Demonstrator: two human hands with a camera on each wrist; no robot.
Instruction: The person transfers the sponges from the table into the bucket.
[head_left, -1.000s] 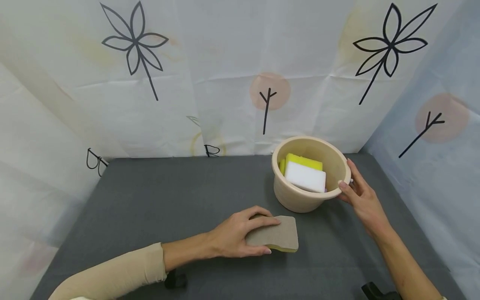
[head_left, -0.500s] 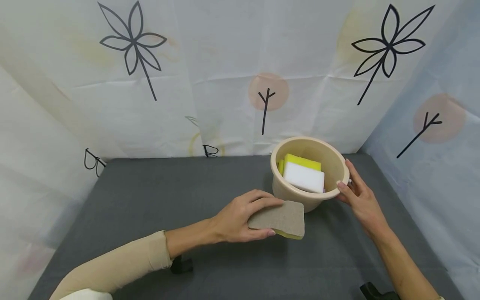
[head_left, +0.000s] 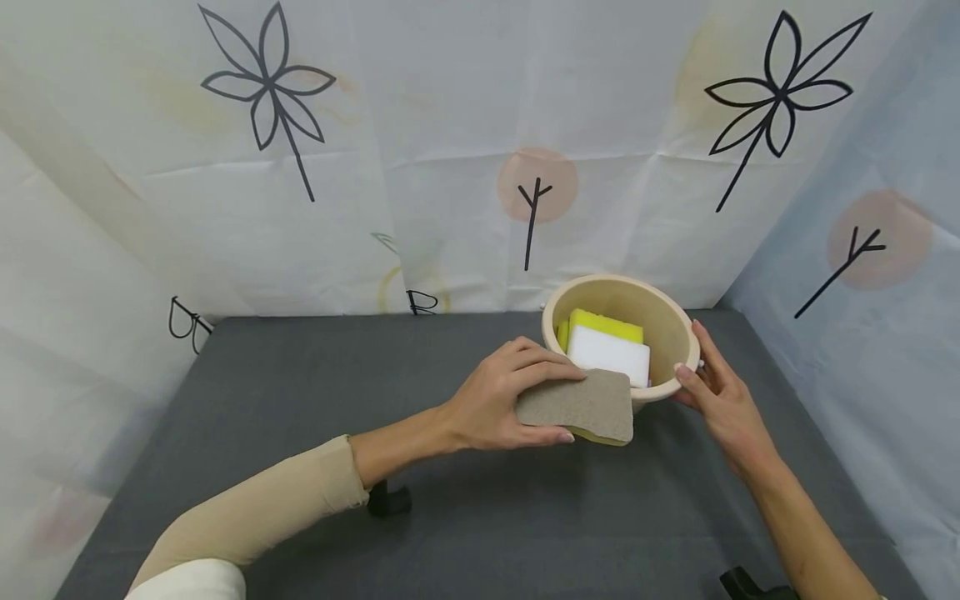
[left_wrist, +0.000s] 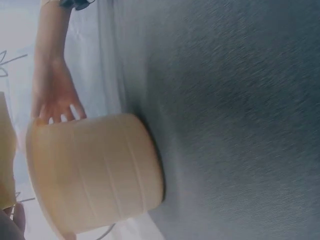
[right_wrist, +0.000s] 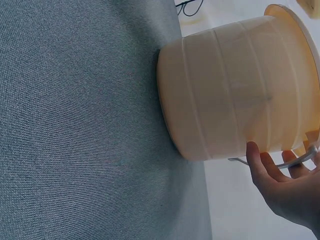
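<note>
My left hand [head_left: 510, 396] grips a sponge [head_left: 577, 404] with a grey-brown top face and a yellow underside. It holds the sponge above the table, overlapping the near rim of a cream bucket [head_left: 666, 337] in the head view. Inside the bucket lie a white sponge [head_left: 609, 353] and a bright yellow sponge [head_left: 609, 323], with another yellow edge beside them. At the bucket's right side, my right hand [head_left: 723, 404] holds the rim, thumb at the front and fingers beyond. The right wrist view shows its fingers around the wire handle [right_wrist: 295, 162] near the rim.
The bucket stands upright on a dark grey cloth-covered table [head_left: 337, 375]. Patterned white sheets [head_left: 450, 167] hang behind and at both sides. Black objects [head_left: 753, 583] show near each forearm.
My left hand has carried the held sponge up and to the right, from low over the table to the bucket's near rim. My right hand and the bucket have stayed put.
</note>
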